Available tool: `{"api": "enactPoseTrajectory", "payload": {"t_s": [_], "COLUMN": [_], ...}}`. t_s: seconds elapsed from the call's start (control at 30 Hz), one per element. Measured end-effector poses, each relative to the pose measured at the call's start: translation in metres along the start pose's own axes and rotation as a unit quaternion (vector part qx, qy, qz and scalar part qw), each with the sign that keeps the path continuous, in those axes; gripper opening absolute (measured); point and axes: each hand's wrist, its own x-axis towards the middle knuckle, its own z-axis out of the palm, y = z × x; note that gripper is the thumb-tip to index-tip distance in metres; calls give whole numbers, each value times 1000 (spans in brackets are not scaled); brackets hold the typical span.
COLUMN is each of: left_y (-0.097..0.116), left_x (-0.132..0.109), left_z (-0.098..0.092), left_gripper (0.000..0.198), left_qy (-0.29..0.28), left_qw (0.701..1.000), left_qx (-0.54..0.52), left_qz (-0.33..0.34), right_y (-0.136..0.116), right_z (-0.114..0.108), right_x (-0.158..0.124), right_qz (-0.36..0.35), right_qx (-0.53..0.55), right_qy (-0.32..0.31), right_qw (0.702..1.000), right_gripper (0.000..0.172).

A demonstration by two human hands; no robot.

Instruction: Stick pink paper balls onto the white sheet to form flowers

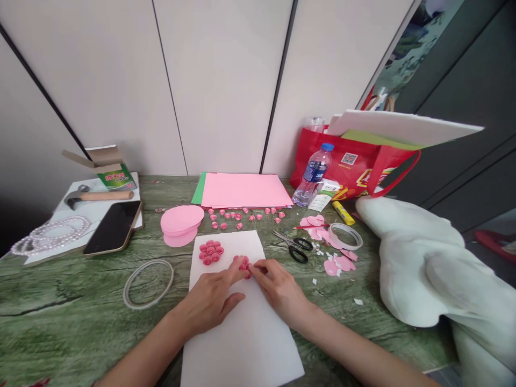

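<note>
A white sheet (242, 333) lies in front of me with a finished-looking ring of small rolled pink paper roses (210, 252) at its upper left. To the right of that ring sits a second cluster of paper roses (243, 262), partly covered by my fingers. My left hand (212, 301) reaches over the sheet with its fingers stretched out, their tips on the second cluster, the thumb apart. My right hand (282, 290) has thumb and fingers pinched together at the cluster's right side, on a paper rose mostly hidden by the fingertips. Several loose paper roses (238, 217) are scattered beyond the sheet.
Pink paper discs (182, 219), a tape roll (148, 306) and a phone (113, 228) lie left. Right are scissors (296, 247), paper scraps (342, 263), another tape roll (358, 244) and a glue stick (343, 213). A bottle (312, 177) and red bag (355, 161) stand behind.
</note>
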Motion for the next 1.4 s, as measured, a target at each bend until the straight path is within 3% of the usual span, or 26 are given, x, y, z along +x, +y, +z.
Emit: {"api": "enactPoseTrajectory", "payload": {"t_s": [0.3, 0.57, 0.73, 0.97, 1.4], "left_y": [-3, 1, 2, 1, -5], "left_x": [2, 4, 4, 0, -4], "left_z": [6, 8, 8, 6, 12], "left_gripper": [69, 67, 66, 70, 63], "left_qy": [-34, -21, -11, 4, 29], "left_qw": [999, 1000, 1000, 1000, 998], "left_qx": [11, 13, 12, 8, -16], "left_qz": [5, 3, -3, -21, -57], "right_y": [9, 8, 9, 16, 14], "right_z": [0, -4, -4, 0, 0], "right_x": [4, 8, 7, 9, 9], "right_qz": [3, -38, -48, -23, -56], "right_qx": [32, -21, -14, 53, -25], "right_qy": [-42, -98, -88, 9, -45], "right_qw": [999, 994, 995, 998, 997], "right_gripper": [24, 26, 26, 23, 19]}}
